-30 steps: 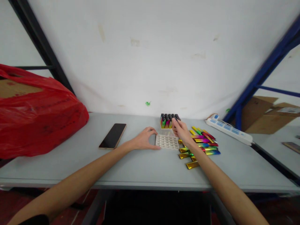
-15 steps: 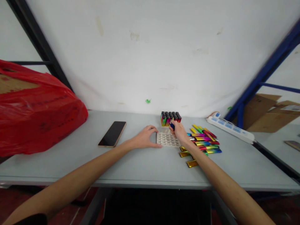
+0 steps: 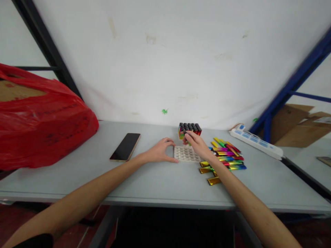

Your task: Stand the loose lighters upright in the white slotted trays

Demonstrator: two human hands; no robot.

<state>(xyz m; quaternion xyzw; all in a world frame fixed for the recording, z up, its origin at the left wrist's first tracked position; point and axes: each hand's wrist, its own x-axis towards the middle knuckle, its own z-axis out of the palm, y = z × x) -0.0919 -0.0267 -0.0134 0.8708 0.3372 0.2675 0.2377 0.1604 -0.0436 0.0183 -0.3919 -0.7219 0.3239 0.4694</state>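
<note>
My left hand [image 3: 162, 151] lies at the left end of a white tray [image 3: 186, 158] with rows of holes. Its thumb and fingers bracket the tray's near and far left corners. Over the tray's far right part, my right hand [image 3: 198, 144] is closed on a lighter [image 3: 184, 132] whose dark top shows; fingers cover most of its body. Just behind stands a block of upright lighters [image 3: 190, 126] with black tops and shiny coloured bodies. Loose metallic-coloured lighters [image 3: 224, 154] lie in a pile to the right, partly under my right forearm.
A black phone [image 3: 125, 146] lies left of my left hand. A bulging red plastic bag [image 3: 46, 120] takes up the table's left end. At the back right is a white power strip [image 3: 256, 141], with a blue frame post [image 3: 292, 74] and a cardboard box [image 3: 300, 127] beyond it.
My right hand has turned and shifted slightly left, and the dark top of the lighter now shows beyond its fingertips. The left hand has stayed at the tray. The view shifted a little.
</note>
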